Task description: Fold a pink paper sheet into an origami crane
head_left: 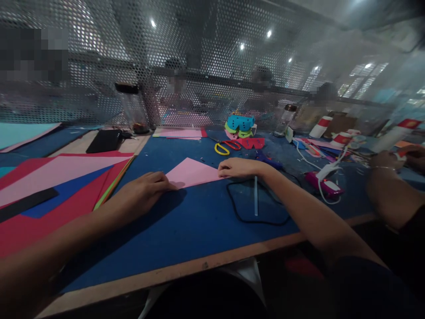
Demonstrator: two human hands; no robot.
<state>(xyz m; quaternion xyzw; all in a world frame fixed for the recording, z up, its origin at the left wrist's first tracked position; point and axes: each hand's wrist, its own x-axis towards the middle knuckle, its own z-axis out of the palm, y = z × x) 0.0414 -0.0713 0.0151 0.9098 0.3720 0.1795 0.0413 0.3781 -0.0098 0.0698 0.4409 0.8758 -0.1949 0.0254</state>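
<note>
A pink paper triangle (pixel 191 173) lies flat on the blue table top (pixel 186 221). My left hand (pixel 146 186) rests on its left corner, fingers curled down and pressing the paper. My right hand (pixel 237 167) presses the right corner, fingers bent and held together on the paper's edge. Both forearms reach in from the near edge of the table.
Stacked red, pink and blue sheets (pixel 56 186) lie at left. Yellow and red scissors (pixel 226 146), foam shapes (pixel 241 124), a black cord loop (pixel 257 204), a glue stick (pixel 255 199) and a pink glue gun (pixel 323 184) lie around. Another person's arm (pixel 388 186) works at right. Perforated metal screen (pixel 199 66) behind.
</note>
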